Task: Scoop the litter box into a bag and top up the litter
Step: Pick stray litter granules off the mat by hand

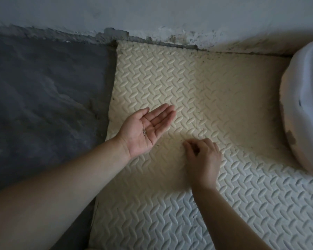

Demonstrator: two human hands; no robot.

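My left hand point(148, 129) is held palm up over the cream foam mat point(215, 83), fingers straight, with a few small grey litter crumbs point(144, 132) lying in the palm. My right hand point(202, 156) is palm down on the mat just to the right, fingertips bunched together against the surface; whether they pinch a crumb is too small to tell. A white rounded plastic litter box point(307, 109) shows partly at the right edge, standing on the mat. No bag or scoop is in view.
Bare dark grey concrete floor point(43, 96) lies left of the mat. A pale wall point(152, 15) with a crumbling, stained base runs along the back. Dark specks dot the mat near the wall and by the litter box.
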